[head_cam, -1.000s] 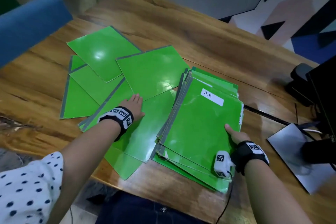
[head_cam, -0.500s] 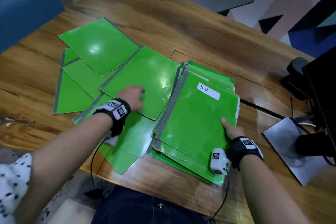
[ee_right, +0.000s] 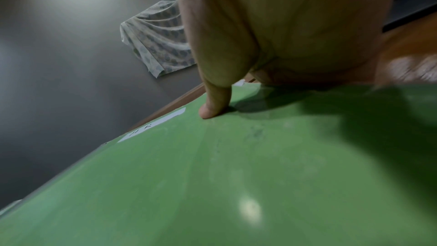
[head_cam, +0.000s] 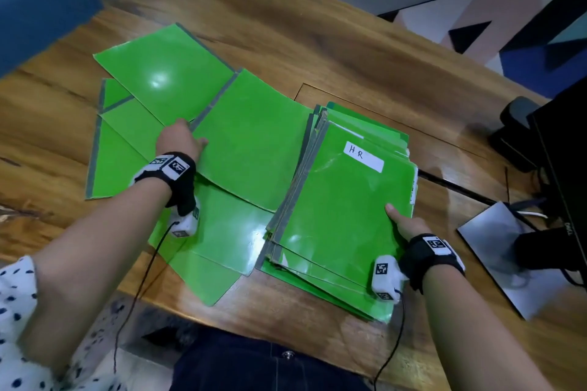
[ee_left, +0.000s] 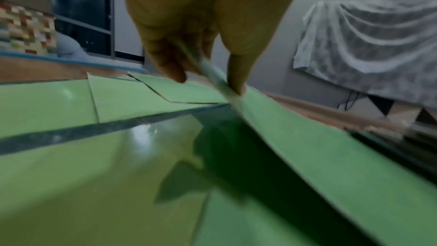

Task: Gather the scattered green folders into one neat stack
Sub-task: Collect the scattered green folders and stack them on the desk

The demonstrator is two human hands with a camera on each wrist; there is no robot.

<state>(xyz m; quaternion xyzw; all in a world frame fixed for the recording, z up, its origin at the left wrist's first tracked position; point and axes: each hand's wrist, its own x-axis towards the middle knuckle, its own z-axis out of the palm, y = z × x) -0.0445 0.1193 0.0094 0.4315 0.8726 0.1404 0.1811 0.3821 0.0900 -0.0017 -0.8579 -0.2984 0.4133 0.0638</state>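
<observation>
Two hands work over a spread of green folders on the wooden tabletop. The left hand pinches the edge of one loose folder between thumb and fingers; the left wrist view shows that edge raised off the sheets beneath it, while its far side lies against the stack. Beyond and to the outer side of the left hand, more scattered folders lie overlapping at odd angles, and others lie under its wrist, one corner hanging past the near tabletop edge. The right hand holds the gathered stack at its near right edge, thumb pressed flat on the top cover; its other fingers are hidden, so how far they wrap below cannot be told. A white label marked "H.R" sits on the top cover ahead of the right hand. The stack's layers are fanned unevenly. Outward of the right hand rest a grey sheet and dark equipment.
</observation>
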